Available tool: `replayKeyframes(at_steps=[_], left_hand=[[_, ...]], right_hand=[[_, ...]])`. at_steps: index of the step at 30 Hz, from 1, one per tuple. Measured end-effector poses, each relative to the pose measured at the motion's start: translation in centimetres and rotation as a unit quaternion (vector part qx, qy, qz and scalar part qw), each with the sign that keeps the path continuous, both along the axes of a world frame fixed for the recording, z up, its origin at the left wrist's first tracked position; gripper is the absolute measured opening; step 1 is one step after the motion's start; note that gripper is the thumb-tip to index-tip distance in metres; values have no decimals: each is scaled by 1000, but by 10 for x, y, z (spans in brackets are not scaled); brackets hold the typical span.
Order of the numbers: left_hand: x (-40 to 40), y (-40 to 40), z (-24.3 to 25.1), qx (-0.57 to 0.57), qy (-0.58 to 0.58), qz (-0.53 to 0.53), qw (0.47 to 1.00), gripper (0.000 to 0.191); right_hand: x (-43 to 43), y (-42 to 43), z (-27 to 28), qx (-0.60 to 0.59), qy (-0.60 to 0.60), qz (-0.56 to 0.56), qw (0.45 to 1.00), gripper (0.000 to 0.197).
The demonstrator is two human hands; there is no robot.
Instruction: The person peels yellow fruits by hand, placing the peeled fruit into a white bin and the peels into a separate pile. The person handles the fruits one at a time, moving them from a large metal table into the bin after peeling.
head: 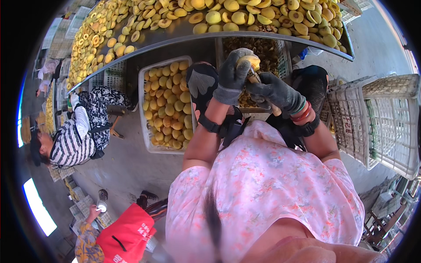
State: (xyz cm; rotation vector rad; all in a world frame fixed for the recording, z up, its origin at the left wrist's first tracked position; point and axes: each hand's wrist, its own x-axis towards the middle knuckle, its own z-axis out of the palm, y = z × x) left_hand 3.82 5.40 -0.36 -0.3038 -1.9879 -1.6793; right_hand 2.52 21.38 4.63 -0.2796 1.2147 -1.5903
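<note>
In my left hand (232, 74), gloved in grey, is a yellow stone fruit (250, 61), perhaps a peach or apricot, held up over my lap. A wooden-handled tool with a thin metal end (255, 78) is gripped by my right hand (278, 92), also gloved; its metal end touches the fruit. Below both hands stands a crate (282, 59) with brown scraps that look like fruit stones. Ahead, a metal-edged table (184, 38) bears many halved yellow fruits (296, 16).
A white crate of whole fruits (167, 108) stands left of my legs. Empty plastic crates (371, 121) stand to the right. A person in a striped top (74, 141) sits by the table at left; another person in a red garment (125, 230) is behind on the left.
</note>
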Motion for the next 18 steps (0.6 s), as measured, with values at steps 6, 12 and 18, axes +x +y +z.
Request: replayKeyframes(at_steps=[6, 12, 18], left_hand=[[-4, -7, -1, -5, 22, -24, 999, 41], [-6, 0, -7, 155, -59, -52, 985, 46], [-2, -32, -7, 420, -109, -22, 901, 58]], right_hand=[[4, -6, -2, 9, 34, -13, 999, 15], [0, -5, 1, -33, -105, 18, 994, 18], [6, -11, -17, -82, -2, -41, 996, 19]])
